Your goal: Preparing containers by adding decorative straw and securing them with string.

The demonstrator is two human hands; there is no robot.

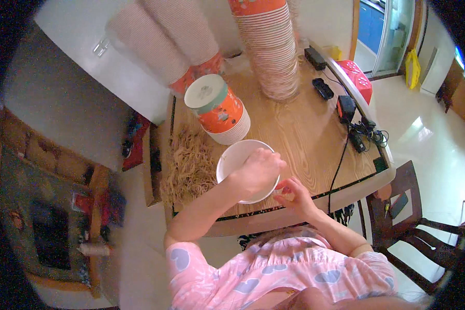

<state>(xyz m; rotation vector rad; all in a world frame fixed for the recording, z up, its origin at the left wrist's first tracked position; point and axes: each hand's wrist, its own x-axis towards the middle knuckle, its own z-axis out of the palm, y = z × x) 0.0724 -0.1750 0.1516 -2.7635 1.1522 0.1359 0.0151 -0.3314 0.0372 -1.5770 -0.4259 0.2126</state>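
A white paper bowl (235,157) is held open side up over the near edge of the wooden table (299,139). My left hand (258,173) is closed over its rim and reaches into it. My right hand (293,194) sits just below and right of the bowl, fingers curled against its lower side; what it holds is too small to tell. A pile of tan rubber bands (190,165) lies to the left of the bowl.
A short stack of orange and white bowls with a lid (219,108) stands behind the held bowl. Tall bowl stacks (271,46) rise at the back. Black chargers and cables (354,129) lie along the right edge. A dark wooden chair (413,227) stands on the right.
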